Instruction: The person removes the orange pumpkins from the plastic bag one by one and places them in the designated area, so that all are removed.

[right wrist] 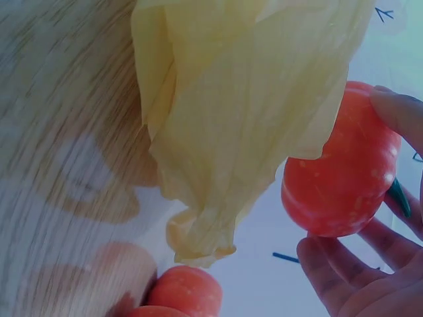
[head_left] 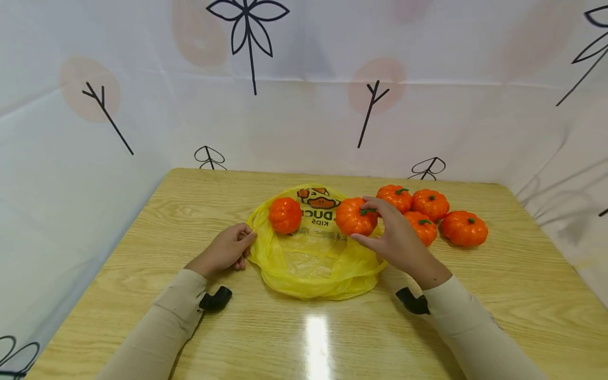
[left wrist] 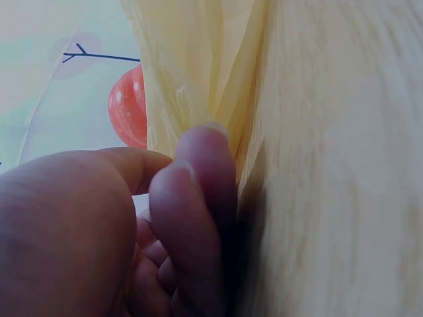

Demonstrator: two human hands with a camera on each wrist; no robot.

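A yellow plastic bag [head_left: 309, 282] with a printed duck lies spread with its mouth facing up. My left hand [head_left: 227, 248] pinches its left rim between thumb and fingers; the left wrist view shows the gathered film [left wrist: 192, 79] at the fingertips. One orange toy pumpkin [head_left: 285, 215] sits inside the bag on the left. My right hand [head_left: 396, 237] grips a second toy pumpkin [head_left: 353, 217] with a green stem, over the right side of the bag. In the right wrist view the bag's edge hides part of this held pumpkin [right wrist: 330, 185].
Several more toy pumpkins stand in a group to the right of the bag, the outermost pumpkin [head_left: 464, 229] nearest the table's right side. The wooden table [head_left: 266, 338] ends at a white patterned cloth [head_left: 304, 126] behind it.
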